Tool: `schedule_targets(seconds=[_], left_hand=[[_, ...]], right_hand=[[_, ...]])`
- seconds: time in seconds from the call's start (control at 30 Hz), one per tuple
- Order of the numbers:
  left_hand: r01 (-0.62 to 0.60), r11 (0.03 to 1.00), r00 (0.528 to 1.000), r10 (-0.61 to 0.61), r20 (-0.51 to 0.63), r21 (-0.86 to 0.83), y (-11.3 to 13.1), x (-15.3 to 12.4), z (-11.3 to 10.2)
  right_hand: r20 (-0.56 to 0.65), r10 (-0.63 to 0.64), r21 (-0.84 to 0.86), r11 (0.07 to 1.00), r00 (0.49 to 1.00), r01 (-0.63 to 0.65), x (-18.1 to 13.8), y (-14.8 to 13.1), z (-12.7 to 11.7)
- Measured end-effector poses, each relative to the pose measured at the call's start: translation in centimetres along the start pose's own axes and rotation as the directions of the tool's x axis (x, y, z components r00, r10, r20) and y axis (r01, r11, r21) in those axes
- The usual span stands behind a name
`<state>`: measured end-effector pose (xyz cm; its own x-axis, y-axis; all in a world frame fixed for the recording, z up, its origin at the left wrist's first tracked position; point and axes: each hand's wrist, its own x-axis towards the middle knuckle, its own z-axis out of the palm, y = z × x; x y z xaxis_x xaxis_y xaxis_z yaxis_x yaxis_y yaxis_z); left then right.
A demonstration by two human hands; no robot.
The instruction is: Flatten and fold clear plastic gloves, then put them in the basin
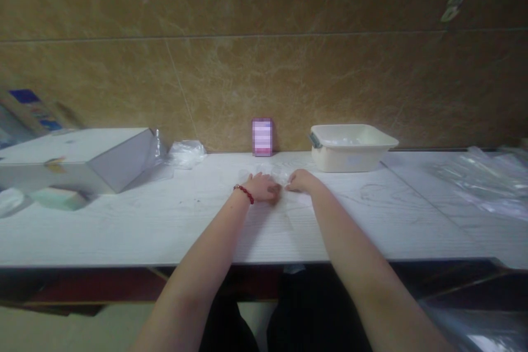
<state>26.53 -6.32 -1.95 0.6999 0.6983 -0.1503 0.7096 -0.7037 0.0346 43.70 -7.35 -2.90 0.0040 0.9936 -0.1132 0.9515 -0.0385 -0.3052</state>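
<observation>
Both my arms reach forward over a white table point(165, 225). My left hand point(263, 187), with a red bead bracelet point(244, 193) on its wrist, rests knuckles up on the tabletop with fingers curled. My right hand point(301, 180) lies close beside it, fingers also curled down. Between and just beyond the two hands sits a small piece of clear plastic film point(277, 172), and both hands touch it. What exactly the fingers pinch is too faint to name.
A cream plastic basin point(350, 147) stands at the back right. A pink striped box point(262, 136) leans on the brown tiled wall. A white carton point(78, 157) and crumpled clear bags point(186, 152) lie at the left. Clear plastic sheets point(487, 181) cover the right end.
</observation>
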Motion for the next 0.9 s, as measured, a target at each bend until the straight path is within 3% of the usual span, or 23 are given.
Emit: schedule_targets(seconds=[0.27,0.43,0.7,0.8,0.9], left_hand=[[-0.087,0.996,0.995,0.085,-0.052,-0.022,-0.1,-1.2,1.4],[-0.15,0.987,0.976,0.139,-0.167,-0.054,-0.5,-1.2,1.2],[-0.202,0.974,0.97,0.185,-0.158,-0.101,-0.3,-0.6,2.0],[-0.158,0.968,0.957,0.101,-0.273,-0.197,-0.5,-0.1,2.2],[-0.047,0.926,0.899,-0.124,-0.42,-0.374,-0.8,0.3,2.5]], right_hand=[[-0.074,-0.006,0.006,1.0,0.997,0.006,-0.1,-0.7,-0.2],[-0.141,-0.008,0.032,0.999,0.99,0.013,0.2,-0.6,0.2],[-0.063,0.02,0.14,0.99,0.998,-0.011,-0.5,-0.9,0.3],[-0.049,-0.008,0.146,0.989,0.999,0.015,-0.6,-1.0,0.3],[-0.047,-0.038,0.142,0.989,0.998,0.044,-0.8,-1.2,0.1]])
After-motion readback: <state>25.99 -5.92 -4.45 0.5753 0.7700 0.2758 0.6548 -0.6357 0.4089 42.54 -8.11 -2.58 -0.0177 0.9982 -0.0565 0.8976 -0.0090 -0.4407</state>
